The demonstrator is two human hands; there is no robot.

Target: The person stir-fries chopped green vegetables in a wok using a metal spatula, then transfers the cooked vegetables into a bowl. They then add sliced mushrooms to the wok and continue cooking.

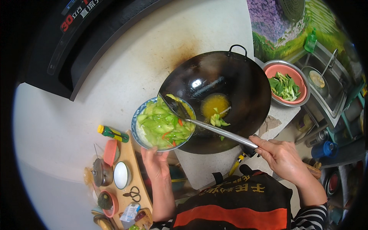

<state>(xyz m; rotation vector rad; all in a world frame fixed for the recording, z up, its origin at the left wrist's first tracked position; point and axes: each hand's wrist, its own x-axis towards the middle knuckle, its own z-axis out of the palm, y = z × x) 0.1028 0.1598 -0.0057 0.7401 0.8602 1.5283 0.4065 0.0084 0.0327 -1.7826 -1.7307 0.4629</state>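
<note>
My left hand [155,161] grips the near rim of a blue-and-white bowl [138,135], held over the left edge of a large black wok [247,83]. Sliced green vegetable [158,122] with a few orange-red strips fills the bowl. In my right hand [280,156] is the handle of a metal wok spatula [221,131]. Its blade reaches over the bowl's far side, close to the vegetable. Yellowish liquid [214,104] pools at the wok's bottom, with a few green pieces [218,120] beside it.
Right of the wok, a pink basket [302,86] of cut greens sits inside a metal basin, near a steel sink [340,95]. A wooden counter [138,161] at left carries a white bowl [122,175], scissors [134,194] and a lidded pot [103,172]. A range hood [72,57] hangs upper left.
</note>
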